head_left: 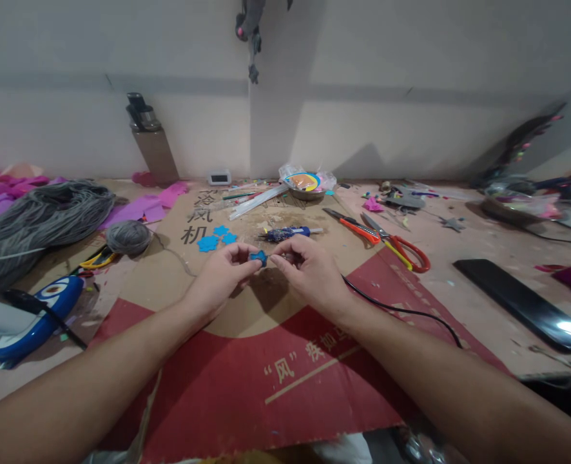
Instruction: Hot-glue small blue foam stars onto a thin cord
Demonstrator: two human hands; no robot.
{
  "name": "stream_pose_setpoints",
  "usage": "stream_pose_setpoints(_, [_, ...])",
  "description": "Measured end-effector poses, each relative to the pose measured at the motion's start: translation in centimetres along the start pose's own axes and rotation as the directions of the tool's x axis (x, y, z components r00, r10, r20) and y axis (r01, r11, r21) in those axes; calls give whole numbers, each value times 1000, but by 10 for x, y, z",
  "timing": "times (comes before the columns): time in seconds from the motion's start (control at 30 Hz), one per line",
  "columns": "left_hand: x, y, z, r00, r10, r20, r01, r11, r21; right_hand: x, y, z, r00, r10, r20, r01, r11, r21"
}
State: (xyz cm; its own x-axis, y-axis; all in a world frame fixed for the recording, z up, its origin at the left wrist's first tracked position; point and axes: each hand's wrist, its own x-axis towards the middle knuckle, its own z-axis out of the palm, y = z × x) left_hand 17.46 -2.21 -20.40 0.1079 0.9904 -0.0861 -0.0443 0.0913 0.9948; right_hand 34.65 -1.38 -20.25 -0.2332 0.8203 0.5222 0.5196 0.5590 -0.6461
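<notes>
Between the thumb and fingers of my left hand point(222, 276) is a small blue star-shaped piece point(258, 258). My right hand point(312, 270) is pinched just to the right of it, fingertips close to its edge; what they hold is too small to make out. Several flat blue cut-out pieces point(208, 243) lie on the cardboard point(169, 270) beyond my left hand. A blue glue gun point(290, 233) rests just behind my hands, and a black cable point(401, 309) runs off to the right.
Orange-handled scissors point(414, 253) and an orange cutter point(358, 227) lie at the right, near a black phone-like slab point(522, 303). Grey yarn point(48, 209), a yarn ball point(128, 238) and a blue-and-white device point(34, 319) are at the left. A bowl point(307, 191) stands behind.
</notes>
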Motion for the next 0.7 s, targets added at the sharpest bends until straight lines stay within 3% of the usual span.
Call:
stream_pose_setpoints(0.27, [-2,3,-4,986,156,-51,-143,970,199,0,-1,-1,1000,15,-4,-15,1000,17])
stream_pose_setpoints(0.43, [-4,8,-4,893,445,-71,-410,867,282,0,-2,-2,1000,25,-12,-24,998,52])
stream_pose_setpoints(0.57, [-3,8,-3,952,296,-80,-285,950,128,-1,-3,-2,1000,23,-17,-22,998,57])
stream_pose_setpoints(0.7, [-2,6,-3,989,131,-66,-123,987,104,-1,-2,-2,1000,25,-19,-24,998,62])
